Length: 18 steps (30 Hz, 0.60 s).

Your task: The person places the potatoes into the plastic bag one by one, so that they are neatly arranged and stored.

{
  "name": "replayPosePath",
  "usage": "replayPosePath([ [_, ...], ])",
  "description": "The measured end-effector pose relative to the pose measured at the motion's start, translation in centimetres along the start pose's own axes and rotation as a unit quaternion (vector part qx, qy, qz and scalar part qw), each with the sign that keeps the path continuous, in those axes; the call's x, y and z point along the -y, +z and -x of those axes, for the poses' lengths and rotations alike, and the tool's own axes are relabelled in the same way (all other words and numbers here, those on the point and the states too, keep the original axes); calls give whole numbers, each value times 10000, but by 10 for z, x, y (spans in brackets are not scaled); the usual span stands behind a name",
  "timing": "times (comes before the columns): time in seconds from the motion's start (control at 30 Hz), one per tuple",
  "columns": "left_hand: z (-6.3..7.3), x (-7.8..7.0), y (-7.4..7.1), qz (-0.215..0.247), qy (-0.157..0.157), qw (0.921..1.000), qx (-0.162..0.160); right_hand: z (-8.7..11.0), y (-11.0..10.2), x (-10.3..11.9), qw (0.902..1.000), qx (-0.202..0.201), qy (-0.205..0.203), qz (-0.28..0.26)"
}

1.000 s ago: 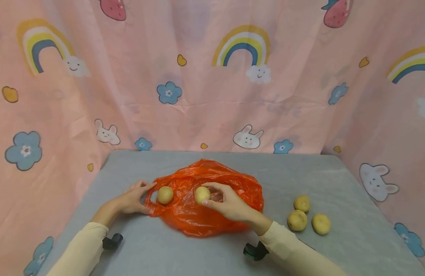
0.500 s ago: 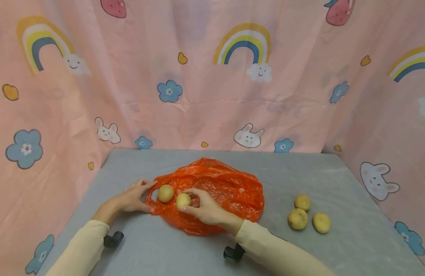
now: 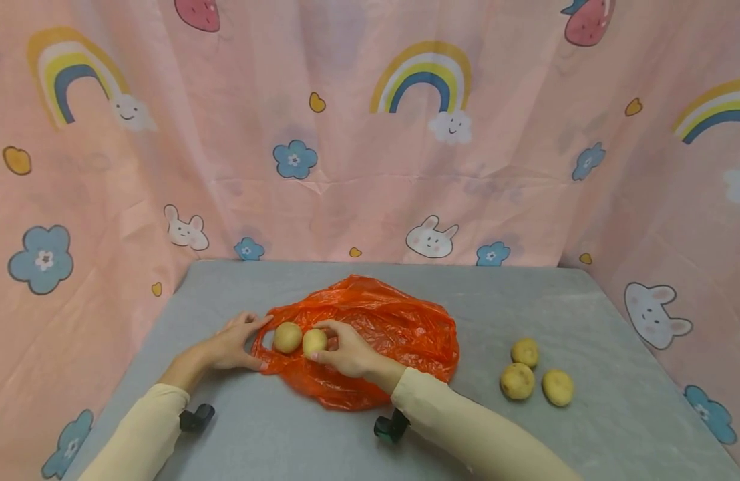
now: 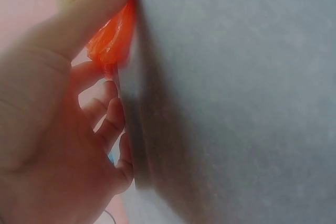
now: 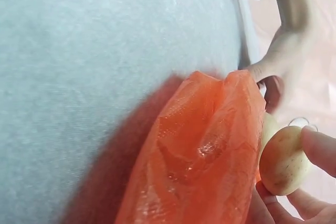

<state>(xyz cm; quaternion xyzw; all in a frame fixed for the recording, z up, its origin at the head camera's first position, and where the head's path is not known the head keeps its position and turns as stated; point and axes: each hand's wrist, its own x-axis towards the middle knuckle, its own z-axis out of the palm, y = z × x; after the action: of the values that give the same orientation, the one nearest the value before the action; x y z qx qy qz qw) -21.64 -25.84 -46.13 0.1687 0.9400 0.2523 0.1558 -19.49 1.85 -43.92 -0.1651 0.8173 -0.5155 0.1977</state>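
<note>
An orange plastic bag [image 3: 400, 334] lies spread on the table, its mouth toward the left. My right hand [image 3: 348, 353] pinches a yellowish potato [image 3: 314, 343] between thumb and fingers, over the bag. Just left of it, a second potato [image 3: 288, 337] rests at the bag's left end, close beside the held one. In the right wrist view the held potato [image 5: 285, 161] partly hides the other. At that same end my left hand [image 3: 232, 343] touches the bag, thumb and index finger spread apart. In the left wrist view its straight thumb lies on the orange plastic [image 4: 113, 40].
Three more potatoes [image 3: 517, 381] lie grouped on the right part of the grey table [image 3: 478, 441]. A pink curtain [image 3: 358, 200] with printed rainbows and rabbits hangs behind and along both sides. Dark wrist devices [image 3: 197, 418] stick out under both sleeves.
My right hand has carried its potato leftward across the bag, then slightly up beside the other potato. The left hand stays in place.
</note>
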Motion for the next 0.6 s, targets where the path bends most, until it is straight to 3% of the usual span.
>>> replayPosePath([
  [0.3, -1, -1, -1, -16, -24, 10000, 47, -9, 3, 5, 9987, -242, 432, 99],
  [0.6, 0, -1, -1, 8, -38, 10000, 65, -17, 5, 2, 9965, -510, 593, 299],
])
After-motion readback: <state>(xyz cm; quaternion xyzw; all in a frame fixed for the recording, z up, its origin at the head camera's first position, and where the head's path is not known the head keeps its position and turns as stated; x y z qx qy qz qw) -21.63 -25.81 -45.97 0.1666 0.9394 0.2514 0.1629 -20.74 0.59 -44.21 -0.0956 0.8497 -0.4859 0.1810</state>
